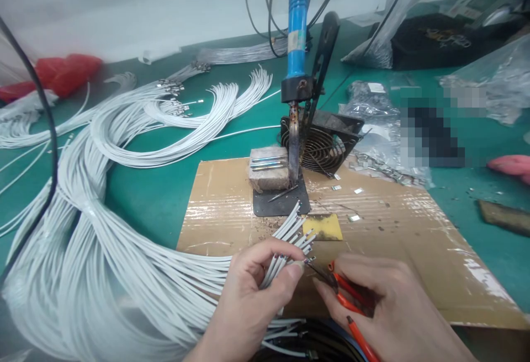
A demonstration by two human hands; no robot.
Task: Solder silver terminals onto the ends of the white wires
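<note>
My left hand [260, 290] is closed round a bunch of white cables [199, 268], their ends fanning out past the fingers. Its thumb and index finger pinch at one cable end. In my right hand [385, 296] is a pair of pliers [351, 301] with red-orange handles. The thin dark jaws of the pliers point left and reach that pinched cable end. Whether the jaws grip it is too small to tell. Just beyond the hands lies a yellow sponge [323, 226] with dark stains, on a sheet of cardboard [393, 262].
A blue-handled soldering iron [297, 47] stands upright on a stand, beside a block [267, 177] bearing metal strips. Behind it leans a black fan [327, 144]. Small metal parts [385, 169] spill near plastic bags. Coiled white cables [136, 136] cover the left side of the green table.
</note>
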